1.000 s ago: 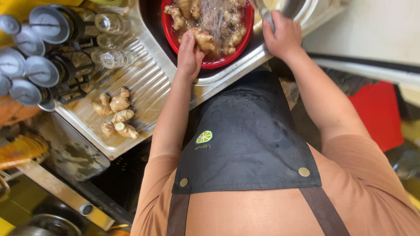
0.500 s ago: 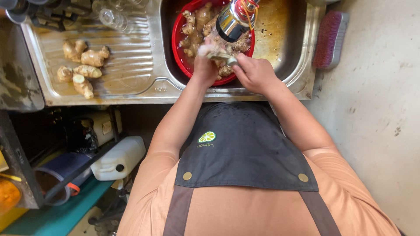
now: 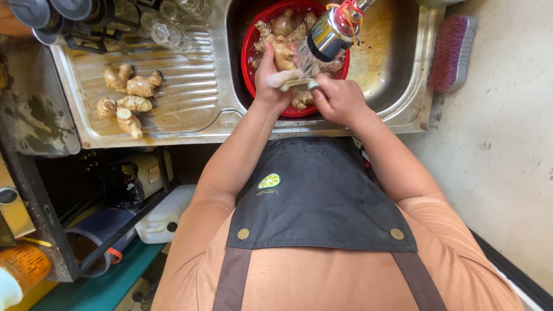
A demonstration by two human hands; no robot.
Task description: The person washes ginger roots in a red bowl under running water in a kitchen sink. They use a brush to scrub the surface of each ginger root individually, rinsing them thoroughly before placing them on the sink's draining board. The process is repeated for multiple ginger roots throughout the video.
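Blurring water hides ginger [image 3: 291, 82] between hands [image 3: 305, 92]

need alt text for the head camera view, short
Seen from above, a person's left hand and right hand hold a pale ginger piece under a chrome tap, over a red round bowl of ginger in a steel sink.

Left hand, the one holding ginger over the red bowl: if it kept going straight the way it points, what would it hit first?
Probably the ginger pieces heaped in the red bowl, just beyond the left hand; depth is unclear from above.
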